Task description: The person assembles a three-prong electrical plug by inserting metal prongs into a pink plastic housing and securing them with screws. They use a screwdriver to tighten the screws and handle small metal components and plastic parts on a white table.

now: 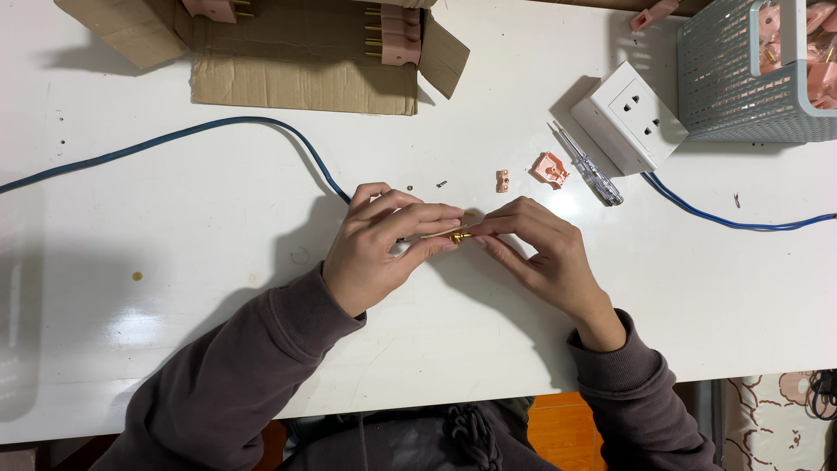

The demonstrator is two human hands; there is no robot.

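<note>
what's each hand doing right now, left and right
Left hand: closed, pinching the blue cable's end.
Right hand: fingertips closed on a small brass piece at that same spot.

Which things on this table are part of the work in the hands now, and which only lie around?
In the work:
- left hand
- right hand
- small brass part, pinched between both hands' fingers
- blue cable, running under the left hand

Lying about:
- two small pink pieces
- screwdriver
- white socket box
- cardboard box
- grey basket
- tiny screws
</note>
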